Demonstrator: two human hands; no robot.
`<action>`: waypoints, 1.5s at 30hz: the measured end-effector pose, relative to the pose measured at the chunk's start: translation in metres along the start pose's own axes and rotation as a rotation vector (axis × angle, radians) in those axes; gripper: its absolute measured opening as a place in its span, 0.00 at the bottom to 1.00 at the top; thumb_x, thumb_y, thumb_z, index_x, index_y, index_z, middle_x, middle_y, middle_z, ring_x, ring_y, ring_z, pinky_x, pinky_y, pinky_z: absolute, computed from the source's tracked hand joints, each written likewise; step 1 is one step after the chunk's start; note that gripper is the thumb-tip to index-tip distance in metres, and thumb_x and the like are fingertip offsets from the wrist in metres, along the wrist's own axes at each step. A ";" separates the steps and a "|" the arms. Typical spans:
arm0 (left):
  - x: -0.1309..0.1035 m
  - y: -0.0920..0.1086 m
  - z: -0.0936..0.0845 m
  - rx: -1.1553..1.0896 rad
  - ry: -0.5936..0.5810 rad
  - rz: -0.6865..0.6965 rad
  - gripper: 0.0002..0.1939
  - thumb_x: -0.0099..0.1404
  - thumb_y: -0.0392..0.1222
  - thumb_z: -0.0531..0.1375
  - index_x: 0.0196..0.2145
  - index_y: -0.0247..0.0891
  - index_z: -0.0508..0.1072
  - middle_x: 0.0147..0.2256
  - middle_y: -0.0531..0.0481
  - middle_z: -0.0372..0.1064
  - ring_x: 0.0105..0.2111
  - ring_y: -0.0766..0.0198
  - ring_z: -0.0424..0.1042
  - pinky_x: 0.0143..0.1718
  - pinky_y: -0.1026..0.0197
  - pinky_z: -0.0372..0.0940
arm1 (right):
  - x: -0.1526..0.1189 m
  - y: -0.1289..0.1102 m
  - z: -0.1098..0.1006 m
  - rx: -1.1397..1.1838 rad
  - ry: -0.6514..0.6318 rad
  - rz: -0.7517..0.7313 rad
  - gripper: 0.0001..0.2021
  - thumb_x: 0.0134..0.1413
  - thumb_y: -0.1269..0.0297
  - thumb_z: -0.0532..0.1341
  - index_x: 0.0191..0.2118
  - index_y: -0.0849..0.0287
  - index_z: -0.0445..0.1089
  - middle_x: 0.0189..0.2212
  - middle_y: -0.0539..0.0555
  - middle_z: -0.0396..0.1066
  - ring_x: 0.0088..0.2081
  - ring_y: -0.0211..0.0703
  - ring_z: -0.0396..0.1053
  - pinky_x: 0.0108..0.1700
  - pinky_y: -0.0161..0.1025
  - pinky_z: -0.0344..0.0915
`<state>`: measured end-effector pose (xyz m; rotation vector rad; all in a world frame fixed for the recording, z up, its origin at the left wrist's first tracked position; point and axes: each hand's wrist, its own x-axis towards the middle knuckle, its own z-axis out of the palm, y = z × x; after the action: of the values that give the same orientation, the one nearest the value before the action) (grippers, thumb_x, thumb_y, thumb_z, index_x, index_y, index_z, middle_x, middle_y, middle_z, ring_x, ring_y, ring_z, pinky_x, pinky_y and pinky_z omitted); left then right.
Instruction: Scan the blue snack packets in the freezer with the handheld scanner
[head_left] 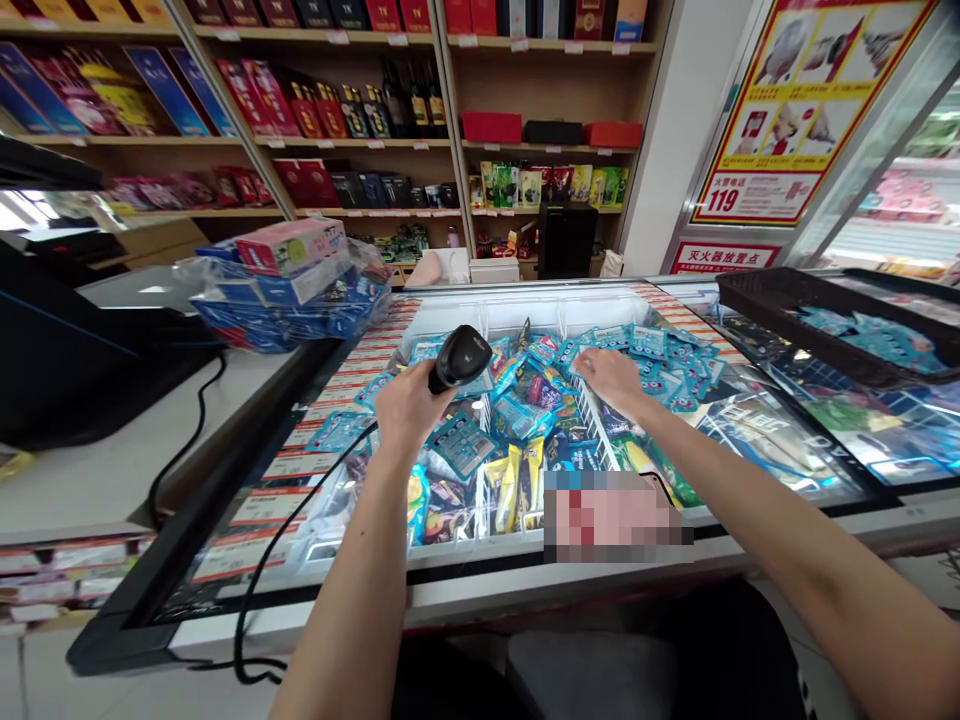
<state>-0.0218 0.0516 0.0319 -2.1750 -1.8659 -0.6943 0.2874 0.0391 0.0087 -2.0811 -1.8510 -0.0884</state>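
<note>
My left hand (409, 402) is wrapped round the handle of a black corded scanner (463, 357), whose head points up and to the right over the freezer. My right hand (607, 378) has its fingers pressed together at the edge of a blue packet (574, 352); whether it grips that packet is too small to tell. Many similar blue packets (679, 365) lie on the freezer's glass top around and to the right of my right hand. Below the hands, ice-cream packs, yellow ones (508, 488) among them, sit in white wire baskets.
A plastic-wrapped stack of boxes (292, 275) stands on the left counter. The scanner's black cable (259, 570) runs down the left side. A dark tray (840, 330) with blue packets is at right. A blurred-out item (615, 515) lies on the front edge. Stocked shelves (360, 140) stand behind.
</note>
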 end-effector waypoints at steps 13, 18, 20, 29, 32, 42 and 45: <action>-0.015 -0.050 0.003 0.049 -0.036 -0.088 0.22 0.58 0.57 0.54 0.44 0.42 0.70 0.41 0.44 0.72 0.39 0.51 0.71 0.30 0.59 0.57 | -0.021 -0.073 0.033 0.390 -0.266 -0.387 0.14 0.57 0.56 0.54 0.41 0.54 0.74 0.38 0.52 0.73 0.39 0.42 0.69 0.43 0.38 0.59; -0.017 -0.052 0.004 0.078 -0.029 -0.110 0.22 0.59 0.57 0.53 0.44 0.42 0.70 0.41 0.43 0.72 0.40 0.51 0.70 0.31 0.59 0.57 | -0.023 -0.084 0.034 0.466 -0.291 -0.621 0.21 0.56 0.49 0.54 0.50 0.52 0.68 0.47 0.54 0.69 0.48 0.46 0.63 0.49 0.42 0.57; -0.018 -0.054 0.007 0.084 -0.021 -0.098 0.22 0.59 0.57 0.53 0.44 0.42 0.69 0.40 0.43 0.72 0.39 0.51 0.70 0.31 0.58 0.57 | -0.023 -0.094 0.035 0.496 -0.320 -0.711 0.25 0.55 0.46 0.53 0.55 0.52 0.63 0.53 0.54 0.64 0.52 0.47 0.60 0.53 0.44 0.54; -0.021 -0.053 0.011 0.063 -0.019 -0.046 0.20 0.58 0.53 0.55 0.45 0.42 0.69 0.41 0.44 0.71 0.40 0.52 0.70 0.32 0.58 0.59 | -0.015 -0.124 0.045 0.463 -0.455 -0.887 0.36 0.46 0.46 0.62 0.61 0.45 0.53 0.58 0.53 0.58 0.52 0.50 0.57 0.54 0.46 0.52; -0.022 -0.051 0.011 0.044 -0.030 -0.018 0.21 0.58 0.52 0.56 0.46 0.41 0.69 0.42 0.44 0.71 0.42 0.52 0.69 0.33 0.59 0.59 | -0.015 -0.118 0.044 0.493 -0.447 -0.795 0.39 0.42 0.48 0.66 0.61 0.49 0.55 0.54 0.57 0.61 0.53 0.51 0.57 0.53 0.46 0.54; -0.025 -0.041 0.013 0.015 -0.036 0.055 0.20 0.57 0.52 0.56 0.46 0.43 0.69 0.42 0.46 0.72 0.42 0.52 0.69 0.34 0.59 0.59 | -0.011 -0.071 0.041 0.571 -0.267 -0.171 0.32 0.31 0.48 0.70 0.45 0.57 0.67 0.45 0.58 0.67 0.49 0.52 0.64 0.50 0.47 0.60; -0.026 -0.036 0.014 0.005 -0.037 0.070 0.21 0.57 0.51 0.57 0.47 0.42 0.69 0.43 0.45 0.71 0.43 0.52 0.69 0.34 0.60 0.59 | -0.011 -0.057 0.039 0.821 -0.238 0.053 0.20 0.39 0.49 0.66 0.37 0.56 0.67 0.33 0.51 0.69 0.37 0.44 0.69 0.40 0.45 0.68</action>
<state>-0.0562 0.0417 0.0026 -2.2528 -1.7965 -0.6396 0.2233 0.0451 -0.0179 -1.5815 -1.5553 0.8212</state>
